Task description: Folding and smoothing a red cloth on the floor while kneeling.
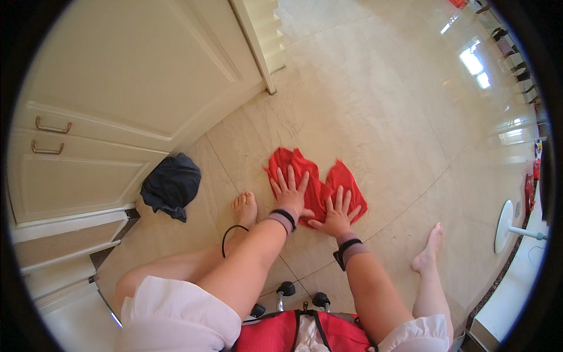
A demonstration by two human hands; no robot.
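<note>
A red cloth (317, 192) lies crumpled on the tiled floor in front of me, with two raised lobes at its far edge. My left hand (290, 192) presses on its left part, palm down and fingers spread. Lower and to the right, my right hand (338, 215) rests on the cloth's near right part, also with fingers apart. Neither hand grips the fabric. Both wrists wear a pinkish band with a dark strap; a black cord loops out by the left one.
A dark cloth (171, 186) is heaped against the cream cabinet (111, 170) at left. My bare feet stand either side. Black casters (285, 288) show below my arms. At right is a white round stand base (504, 227) beside a white ledge.
</note>
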